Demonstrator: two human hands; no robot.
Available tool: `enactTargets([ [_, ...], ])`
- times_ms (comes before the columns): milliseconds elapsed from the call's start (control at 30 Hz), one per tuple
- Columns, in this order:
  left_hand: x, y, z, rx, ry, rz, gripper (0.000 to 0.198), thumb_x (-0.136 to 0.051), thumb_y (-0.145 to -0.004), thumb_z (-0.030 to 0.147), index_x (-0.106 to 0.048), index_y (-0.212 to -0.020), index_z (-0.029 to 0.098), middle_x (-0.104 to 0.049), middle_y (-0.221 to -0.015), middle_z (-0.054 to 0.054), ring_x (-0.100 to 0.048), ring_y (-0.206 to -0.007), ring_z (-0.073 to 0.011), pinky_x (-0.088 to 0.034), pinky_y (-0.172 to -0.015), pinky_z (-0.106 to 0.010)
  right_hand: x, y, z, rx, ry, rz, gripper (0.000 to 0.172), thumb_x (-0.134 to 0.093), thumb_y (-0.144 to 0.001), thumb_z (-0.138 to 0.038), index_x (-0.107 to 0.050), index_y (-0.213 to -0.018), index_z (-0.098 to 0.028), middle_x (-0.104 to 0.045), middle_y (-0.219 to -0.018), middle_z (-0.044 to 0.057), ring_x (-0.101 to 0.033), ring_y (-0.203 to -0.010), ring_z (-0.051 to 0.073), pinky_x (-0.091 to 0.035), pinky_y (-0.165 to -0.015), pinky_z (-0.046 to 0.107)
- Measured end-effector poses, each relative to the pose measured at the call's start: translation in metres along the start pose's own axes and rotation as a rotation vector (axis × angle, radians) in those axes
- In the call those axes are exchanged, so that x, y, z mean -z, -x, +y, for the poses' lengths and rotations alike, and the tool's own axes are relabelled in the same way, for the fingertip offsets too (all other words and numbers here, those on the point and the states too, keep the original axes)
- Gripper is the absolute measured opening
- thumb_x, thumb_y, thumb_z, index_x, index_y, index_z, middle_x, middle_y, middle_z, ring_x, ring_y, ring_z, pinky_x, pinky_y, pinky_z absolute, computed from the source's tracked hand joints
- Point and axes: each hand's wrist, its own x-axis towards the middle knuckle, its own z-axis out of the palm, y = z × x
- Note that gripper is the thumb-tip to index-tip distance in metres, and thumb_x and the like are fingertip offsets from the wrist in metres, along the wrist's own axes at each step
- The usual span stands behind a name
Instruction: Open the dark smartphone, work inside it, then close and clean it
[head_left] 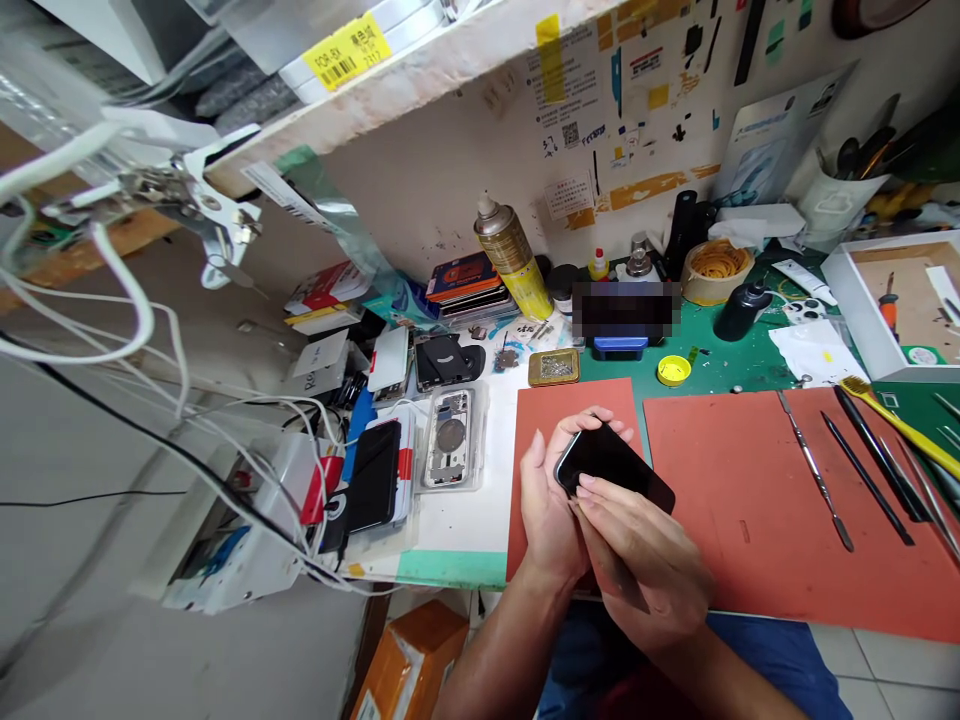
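- Nearest me, two bare forearms (510, 635) reach up to a phone (619, 462) held tilted over the small red mat (529, 430).
- Cupped around one end and side of it, the left hand (551, 505) has a grip on the phone, fingers curled over its far edge.
- Fingertips of the right hand (649, 560) are drawn together and touch the near edge; whether they pinch it, I can't tell. Some dark strip (621, 575) shows along that hand, tool or shadow.
- I'd judge the phone light, stiff and slippery, its dark glass easily cracked; best held by the side edges, keeping pressure off the middle.
- Right of the small red mat, a large red mat (720, 550) carries a thin metal tool (817, 475).
- Left of the small red mat sit a phone shell (451, 440) in a clear tray and, farther left, another dark phone (375, 477).
- Just beyond the small red mat rests a small tin (554, 368), with a spray can (517, 262) behind.
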Motion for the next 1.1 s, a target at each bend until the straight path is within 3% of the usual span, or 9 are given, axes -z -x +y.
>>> enactTargets([
  [100,0.0,0.001,-0.001,0.003,0.019,0.017,0.055,-0.04,-0.11,0.052,-0.078,-0.09,0.018,-0.069,-0.116,-0.01,-0.071,-0.109,-0.0267,-0.052,-0.119,-0.052,0.0,0.002,-0.002,-0.031,-0.028,0.019,0.023,-0.07,-0.101,0.0,-0.08,-0.116,-0.014,-0.088,-0.103,0.01,-0.085,-0.111,0.027,-0.072,-0.096,0.039],
  [267,0.001,0.002,-0.002,-0.005,0.04,0.004,0.054,-0.042,-0.11,0.053,-0.079,-0.091,0.018,-0.069,-0.116,-0.009,-0.07,-0.109,-0.0259,-0.053,-0.117,-0.049,0.002,-0.004,-0.006,-0.094,-0.075,0.039,0.026,-0.073,-0.096,0.003,-0.08,-0.11,-0.018,-0.085,-0.094,0.008,-0.085,-0.093,0.024,-0.073,-0.081,0.038],
  [467,0.002,0.003,-0.001,-0.011,0.037,-0.011,0.055,-0.04,-0.11,0.052,-0.079,-0.09,0.018,-0.067,-0.115,-0.009,-0.07,-0.108,-0.0252,-0.052,-0.117,-0.049,0.005,-0.003,-0.006,-0.1,-0.085,-0.008,0.025,-0.074,-0.096,0.003,-0.079,-0.112,-0.015,-0.084,-0.093,0.008,-0.082,-0.094,0.023,-0.071,-0.082,0.037],
  [667,0.008,0.003,-0.003,-0.058,0.011,-0.07,0.053,-0.041,-0.111,0.053,-0.076,-0.085,0.021,-0.066,-0.109,-0.007,-0.069,-0.107,-0.0258,-0.052,-0.118,-0.054,0.005,0.019,-0.008,-0.038,0.045,-0.002,0.021,-0.074,-0.099,-0.003,-0.079,-0.117,-0.012,-0.083,-0.1,0.011,-0.081,-0.101,0.026,-0.07,-0.089,0.042],
  [867,0.017,-0.001,-0.006,-0.101,0.02,-0.117,0.053,-0.043,-0.111,0.055,-0.074,-0.082,0.023,-0.066,-0.104,-0.006,-0.069,-0.104,-0.027,-0.051,-0.116,-0.057,0.008,0.022,-0.009,-0.031,0.071,-0.011,0.016,-0.072,-0.102,-0.007,-0.08,-0.114,-0.013,-0.083,-0.093,0.009,-0.08,-0.086,0.023,-0.069,-0.079,0.039],
  [1100,0.023,-0.002,-0.006,-0.115,-0.032,-0.068,0.05,-0.048,-0.109,0.059,-0.068,-0.077,0.025,-0.061,-0.099,-0.005,-0.063,-0.1,-0.0242,-0.055,-0.113,-0.058,0.01,0.01,-0.008,-0.058,-0.011,-0.063,0.02,-0.072,-0.102,-0.008,-0.079,-0.12,-0.015,-0.084,-0.089,0.008,-0.079,-0.078,0.021,-0.068,-0.068,0.033],
])
